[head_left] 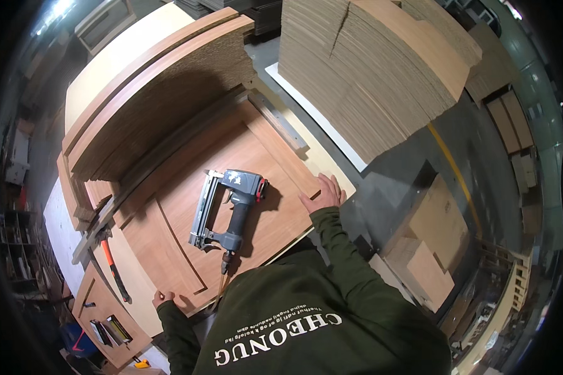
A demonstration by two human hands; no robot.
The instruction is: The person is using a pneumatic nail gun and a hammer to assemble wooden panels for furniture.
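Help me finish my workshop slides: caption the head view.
Left hand and right hand at the edges of a wooden panel, a nail gun lying on it.

Upper-left glare, shadow beside nail gun [238, 215], bent edges, dark rim

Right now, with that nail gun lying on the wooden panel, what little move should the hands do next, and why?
Probably the right hand should reach over and pick up the nail gun. It lies on top of the wooden panel with neither hand on it, while the left hand is by the panel's near-left corner.
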